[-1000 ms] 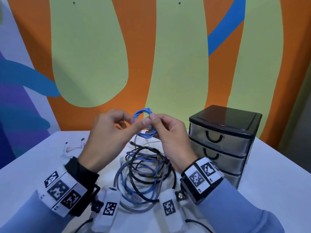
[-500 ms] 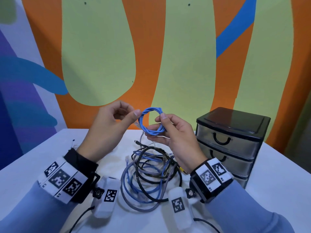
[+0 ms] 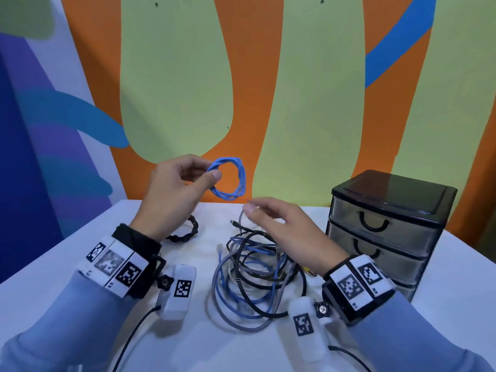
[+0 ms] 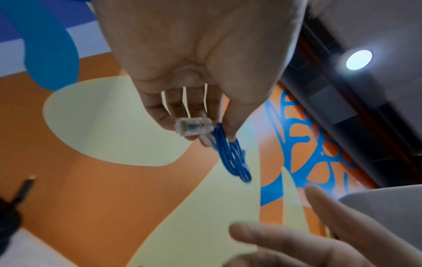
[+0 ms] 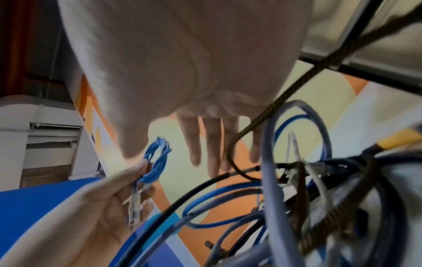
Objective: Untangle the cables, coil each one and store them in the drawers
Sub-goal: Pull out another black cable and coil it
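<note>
One small light-blue cable coil (image 3: 228, 179), wound into a ring that stands upright and faces the camera, is pinched at its 9 o'clock edge by the left hand (image 3: 177, 194), raised above the white table (image 3: 69, 253). The right hand (image 3: 284, 226), fingers straight and holding nothing, hovers over one tangled pile of blue, grey and black cables (image 3: 255, 275). One coiled black cable (image 3: 185, 232) lies at 10 o'clock from the pile, and one black three-drawer plastic chest (image 3: 386, 226) stands at 3 o'clock, all three drawers closed.
</note>
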`<action>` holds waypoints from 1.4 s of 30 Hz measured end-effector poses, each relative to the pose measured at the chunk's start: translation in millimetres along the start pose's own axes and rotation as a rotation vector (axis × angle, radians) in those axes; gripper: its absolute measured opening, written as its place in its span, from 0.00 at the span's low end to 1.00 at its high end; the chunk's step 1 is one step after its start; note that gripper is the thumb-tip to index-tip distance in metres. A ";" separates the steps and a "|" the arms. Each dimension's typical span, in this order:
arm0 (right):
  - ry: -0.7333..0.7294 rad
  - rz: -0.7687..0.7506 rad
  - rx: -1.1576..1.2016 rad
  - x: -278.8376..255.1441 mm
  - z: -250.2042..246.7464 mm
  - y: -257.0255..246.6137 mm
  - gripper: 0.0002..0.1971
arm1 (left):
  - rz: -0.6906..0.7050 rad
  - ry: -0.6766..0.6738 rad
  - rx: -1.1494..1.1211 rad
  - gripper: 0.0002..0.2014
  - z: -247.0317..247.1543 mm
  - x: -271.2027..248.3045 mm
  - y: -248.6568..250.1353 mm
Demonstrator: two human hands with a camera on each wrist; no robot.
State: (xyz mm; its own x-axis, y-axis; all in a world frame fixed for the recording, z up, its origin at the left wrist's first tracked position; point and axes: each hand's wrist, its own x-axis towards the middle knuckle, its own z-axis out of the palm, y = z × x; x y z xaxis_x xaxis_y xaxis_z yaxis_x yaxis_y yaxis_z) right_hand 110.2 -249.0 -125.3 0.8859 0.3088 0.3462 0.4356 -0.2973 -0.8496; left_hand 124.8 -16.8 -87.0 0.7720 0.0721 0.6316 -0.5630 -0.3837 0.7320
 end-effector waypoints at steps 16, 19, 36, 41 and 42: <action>0.031 0.028 -0.017 8.4 0.1 33.3 0.14 | -0.169 -0.404 0.943 0.09 -4.2 84.2 -52.2; 0.129 0.033 0.012 10.0 -0.7 35.4 0.14 | -0.227 -0.536 1.013 0.11 12.5 89.5 -64.2; 0.447 0.005 0.295 9.0 -5.9 13.3 0.13 | -0.200 -0.674 0.043 0.20 43.7 -5.2 28.1; 0.474 -0.079 0.132 6.9 -6.3 8.3 0.17 | -0.244 -0.307 -0.360 0.17 51.7 -5.6 17.3; 0.473 -0.102 0.094 4.5 -5.6 4.5 0.18 | -0.242 -0.251 -0.424 0.17 50.2 -5.1 16.5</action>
State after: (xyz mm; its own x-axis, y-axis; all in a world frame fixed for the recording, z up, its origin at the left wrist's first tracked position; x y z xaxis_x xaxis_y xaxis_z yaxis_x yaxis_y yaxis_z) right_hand 117.0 -254.0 -125.4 0.8242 -0.1180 0.5539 0.5272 -0.1973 -0.8265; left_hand 126.4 -69.7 -91.0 0.9116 -0.1296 0.3902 -0.3904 0.0245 0.9203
